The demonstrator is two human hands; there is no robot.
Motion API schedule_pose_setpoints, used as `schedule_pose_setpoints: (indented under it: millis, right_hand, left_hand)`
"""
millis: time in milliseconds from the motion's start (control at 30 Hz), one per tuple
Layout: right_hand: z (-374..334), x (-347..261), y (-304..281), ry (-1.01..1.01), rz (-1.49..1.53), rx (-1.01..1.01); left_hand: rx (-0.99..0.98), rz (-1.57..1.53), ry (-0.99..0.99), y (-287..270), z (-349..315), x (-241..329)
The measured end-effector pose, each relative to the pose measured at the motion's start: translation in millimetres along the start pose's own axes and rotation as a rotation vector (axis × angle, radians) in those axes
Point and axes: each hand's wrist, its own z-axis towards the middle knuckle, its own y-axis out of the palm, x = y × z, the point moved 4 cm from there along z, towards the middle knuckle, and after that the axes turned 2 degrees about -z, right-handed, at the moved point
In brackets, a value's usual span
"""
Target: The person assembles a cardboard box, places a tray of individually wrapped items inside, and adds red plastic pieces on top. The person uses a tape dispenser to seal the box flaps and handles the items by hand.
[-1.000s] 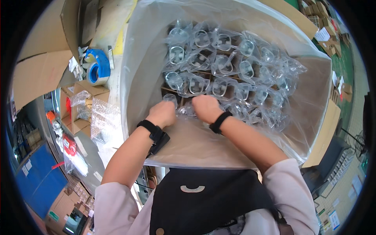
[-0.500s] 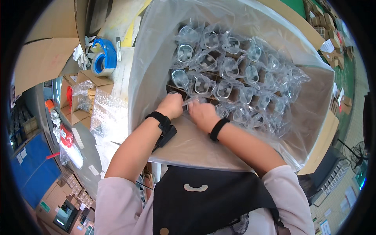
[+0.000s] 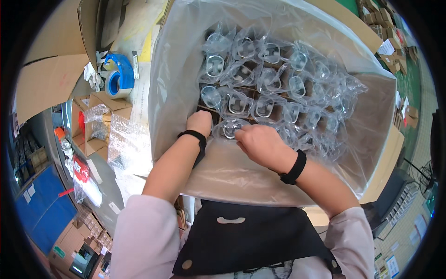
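Observation:
A large carton lined with a clear plastic sheet [image 3: 179, 51] holds rows of silvery, oval-rimmed metal parts, each in a clear plastic bag [image 3: 238, 103]. Brown cardboard dividers [image 3: 207, 108] separate them. My left hand [image 3: 200, 122] reaches down at the front-left corner of the rows; its fingers are hidden in the cell there. Beside it, one bagged metal part [image 3: 228, 130] sits in the front row. My right hand [image 3: 260, 143] is at that part's right side, thumb and fingers pinched together on the bag's plastic.
Left of the carton lie a blue tape dispenser [image 3: 121, 76], bubble wrap [image 3: 127, 144] and a small open cardboard box [image 3: 100, 104]. Brown carton flaps [image 3: 51, 83] rise at the far left. A dark chair-like object [image 3: 395, 200] stands at the right.
My hands have moved apart: the left lower into the corner cell, the right a little to the right. The bagged part between them now sits rim-up in the front row.

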Motion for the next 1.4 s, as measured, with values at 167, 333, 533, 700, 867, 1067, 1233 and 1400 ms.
schedule_pose_setpoints:
  millis: [167, 333, 533, 700, 867, 1067, 1233, 1400]
  right_hand:
    - [30, 1, -11, 0.058, 0.129, 0.122]
    - [100, -10, 34, -0.073, 0.104, -0.019]
    - [138, -13, 72, 0.004, 0.033, -0.257]
    - [128, 19, 65, 0.202, -0.010, -0.180]
    - [119, 17, 58, 0.208, -0.014, -0.301]
    - [130, -24, 29, -0.246, -0.106, 0.022]
    - [150, -15, 59, 0.056, -0.213, -0.259]
    - [154, -15, 29, 0.239, -0.053, -0.287]
  left_hand:
    - [-0.041, 0.087, 0.049, -24, -23, 9]
    - [0.074, -0.053, 0.044, -60, -69, 3]
    - [0.409, -0.213, 0.011, -64, -80, -12]
    - [-0.017, -0.276, 0.104, -41, -63, -17]
    - [0.016, -0.222, 0.085, -28, -62, -10]
    - [0.064, -0.116, 0.144, -53, -85, -6]
    - [0.065, -0.048, 0.167, -69, -107, 4]
    - [-0.082, -0.059, 0.052, -44, -94, 9]
